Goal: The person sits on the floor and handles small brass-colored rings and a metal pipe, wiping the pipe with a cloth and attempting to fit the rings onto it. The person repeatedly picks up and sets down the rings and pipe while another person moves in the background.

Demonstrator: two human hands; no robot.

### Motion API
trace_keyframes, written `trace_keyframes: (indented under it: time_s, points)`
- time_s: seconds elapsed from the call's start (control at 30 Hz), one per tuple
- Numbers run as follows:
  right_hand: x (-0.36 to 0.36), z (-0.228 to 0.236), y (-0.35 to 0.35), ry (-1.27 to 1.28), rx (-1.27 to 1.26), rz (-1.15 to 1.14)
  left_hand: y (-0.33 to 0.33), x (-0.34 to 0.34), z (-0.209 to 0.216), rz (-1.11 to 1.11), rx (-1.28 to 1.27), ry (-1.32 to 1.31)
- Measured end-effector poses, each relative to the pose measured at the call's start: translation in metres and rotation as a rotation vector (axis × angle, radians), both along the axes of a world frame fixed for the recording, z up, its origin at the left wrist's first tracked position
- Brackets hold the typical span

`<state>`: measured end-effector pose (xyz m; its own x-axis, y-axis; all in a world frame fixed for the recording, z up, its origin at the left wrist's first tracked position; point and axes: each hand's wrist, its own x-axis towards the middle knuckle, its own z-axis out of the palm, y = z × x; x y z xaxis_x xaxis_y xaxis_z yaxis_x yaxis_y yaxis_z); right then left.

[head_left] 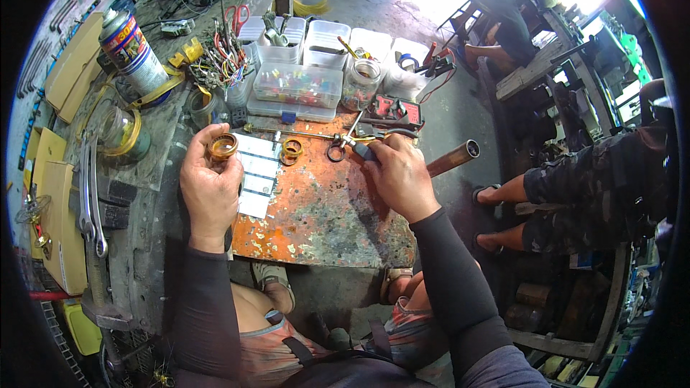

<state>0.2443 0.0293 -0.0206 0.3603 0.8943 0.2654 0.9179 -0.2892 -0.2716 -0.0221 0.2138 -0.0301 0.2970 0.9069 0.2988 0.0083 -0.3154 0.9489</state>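
Observation:
My left hand (208, 190) is closed around a small amber-brown ring-shaped part (223, 146), held between thumb and fingers above the left edge of the orange-topped table (323, 208). On the right, my right hand (401, 176) grips a dark-handled tool (365, 151); my fingers hide most of it, so its exact kind is unclear. Just left of that tool lies a dark ring (336, 152) on the tabletop. Between my hands, a pair of amber rings (290, 149) rests beside a white sheet (256, 172) with printed panels.
Clear plastic boxes (298, 85) of small coloured parts, a glass jar (363, 77) and a red-black case (394, 109) line the table's far side. A brown tube (453, 159) juts out at right. Left stand a spray can (134, 50) and wrenches (92, 197). Other people are at right.

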Motion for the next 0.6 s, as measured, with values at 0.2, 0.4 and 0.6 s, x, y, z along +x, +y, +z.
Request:
trace_keyframes:
  time_s: [0.2,0.4,0.6]
  points:
    - [-0.009,-0.002,0.003,-0.093,0.117,-0.032,0.000,0.001,0.001,-0.008,-0.004,-0.002]
    - [-0.029,0.017,-0.003,0.020,-0.043,0.056,-0.001,-0.002,0.004,0.001,0.004,0.045]
    - [-0.042,0.014,-0.007,0.039,-0.235,0.019,0.000,0.000,0.000,-0.003,0.007,0.014]
